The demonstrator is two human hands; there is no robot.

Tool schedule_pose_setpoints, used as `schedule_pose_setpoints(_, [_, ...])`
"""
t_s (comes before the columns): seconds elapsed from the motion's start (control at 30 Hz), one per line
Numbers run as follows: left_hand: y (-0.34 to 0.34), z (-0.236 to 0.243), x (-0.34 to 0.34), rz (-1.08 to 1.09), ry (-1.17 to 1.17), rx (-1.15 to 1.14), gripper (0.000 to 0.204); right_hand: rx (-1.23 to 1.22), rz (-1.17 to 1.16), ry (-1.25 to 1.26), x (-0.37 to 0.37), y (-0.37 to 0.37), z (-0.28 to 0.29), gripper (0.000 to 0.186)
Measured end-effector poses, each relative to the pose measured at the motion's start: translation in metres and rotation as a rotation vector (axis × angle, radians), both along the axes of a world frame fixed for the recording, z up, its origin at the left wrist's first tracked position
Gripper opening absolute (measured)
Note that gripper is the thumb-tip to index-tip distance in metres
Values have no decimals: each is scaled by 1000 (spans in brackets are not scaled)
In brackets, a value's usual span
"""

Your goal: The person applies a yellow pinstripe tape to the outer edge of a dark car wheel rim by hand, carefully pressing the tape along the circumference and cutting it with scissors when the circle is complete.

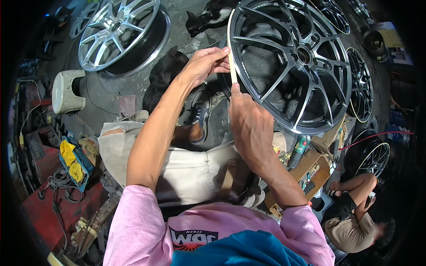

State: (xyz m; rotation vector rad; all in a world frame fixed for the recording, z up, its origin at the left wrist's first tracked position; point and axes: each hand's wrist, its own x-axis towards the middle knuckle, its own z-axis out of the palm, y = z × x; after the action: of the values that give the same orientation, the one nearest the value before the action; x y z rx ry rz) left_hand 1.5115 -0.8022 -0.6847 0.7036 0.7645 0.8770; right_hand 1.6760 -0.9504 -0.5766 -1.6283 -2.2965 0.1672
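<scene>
A dark grey multi-spoke car wheel rim (293, 56) with bright machined spoke faces stands tilted in front of me. A narrow cream strip of what looks like masking tape (232, 66) runs along its left outer edge. My left hand (207, 64) pinches the strip at that edge between thumb and fingers. Lower down, my right hand (252, 119) is closed, with a fingertip against the strip's lower end and the other fingers curled under. The palm side of the right hand is hidden.
A silver wheel (116, 26) lies at the far left beside a white stool (66, 92). Two dark cats (166, 73) (213, 17) rest on the floor. Right of me are a cardboard box (317, 170), a green bottle (298, 150), more wheels (360, 84) and a seated person (355, 230).
</scene>
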Motion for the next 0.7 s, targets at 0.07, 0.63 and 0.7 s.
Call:
schedule_pose_setpoints(0.07, [-1,1,1,16,21,14,31,2,-2,-11,2,0,-2,41])
schedule_pose_setpoints(0.63, [-7,5,5,60,125,39,33,-7,-55,50,14,-11,-14,39])
schedule_pose_setpoints(0.7, [-6,8,6,56,108,34,32,1,-51,44,17,-11,-16,38])
